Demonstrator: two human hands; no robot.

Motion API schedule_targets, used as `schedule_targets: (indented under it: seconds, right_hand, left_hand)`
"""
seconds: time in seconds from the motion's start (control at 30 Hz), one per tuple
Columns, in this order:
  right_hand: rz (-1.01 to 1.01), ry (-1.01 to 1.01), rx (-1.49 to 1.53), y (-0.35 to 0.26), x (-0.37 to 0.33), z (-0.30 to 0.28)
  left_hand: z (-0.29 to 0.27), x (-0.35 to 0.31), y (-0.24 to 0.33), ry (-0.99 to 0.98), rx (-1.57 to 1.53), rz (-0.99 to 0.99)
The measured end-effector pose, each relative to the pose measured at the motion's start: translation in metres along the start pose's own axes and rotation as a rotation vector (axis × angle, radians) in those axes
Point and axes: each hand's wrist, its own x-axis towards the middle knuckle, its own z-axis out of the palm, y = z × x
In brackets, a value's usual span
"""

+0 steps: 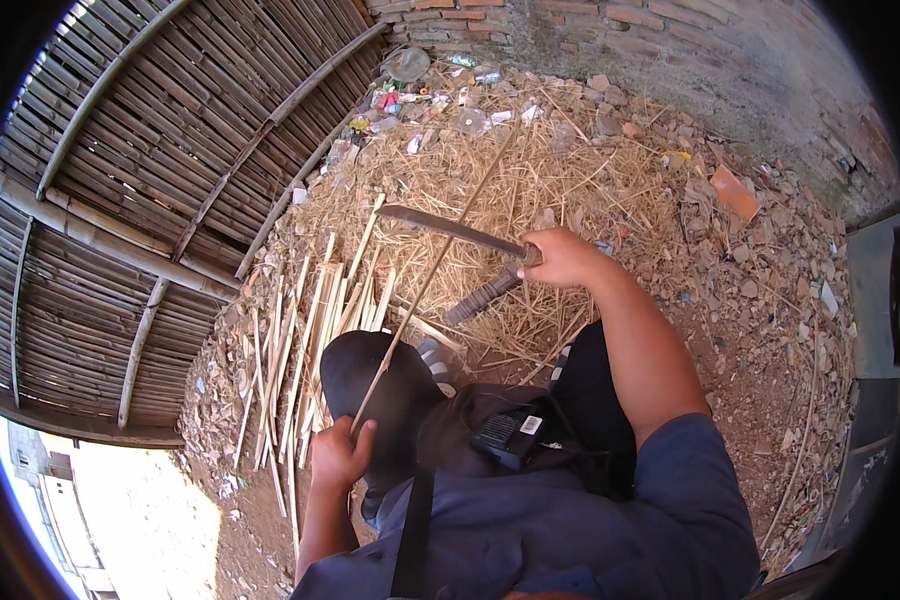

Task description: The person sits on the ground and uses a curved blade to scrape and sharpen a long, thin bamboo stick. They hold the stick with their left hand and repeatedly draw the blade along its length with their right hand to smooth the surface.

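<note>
Straw-littered ground (570, 180) beside a bamboo fence (170, 180): a thin bamboo strip (430, 275) is gripped by the left hand (338, 455), a machete (450, 229) clenched in the right hand (562, 257). If the blade slipped down the strip, the left fingers (362, 437) could be cut.

Dull metal blade (450, 228), seemingly bamboo strip (425, 285)

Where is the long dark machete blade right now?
In the head view, the long dark machete blade sits centre frame, gripped by the right hand, crossing the thin bamboo strip above the straw.
</note>
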Motion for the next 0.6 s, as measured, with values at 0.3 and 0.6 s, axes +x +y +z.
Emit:
schedule_targets:
  seconds: [0.3,0.6]
  right_hand:
    - [-0.015,-0.071,-0.019,-0.024,-0.013,0.009]
    - [0.078,-0.006,0.042,0.011,0.005,-0.008]
  left_hand:
    - [0.003,0.004,-0.002,-0.016,-0.038,0.023]
    - [-0.001,0.004,0.000,-0.024,0.029,0.014]
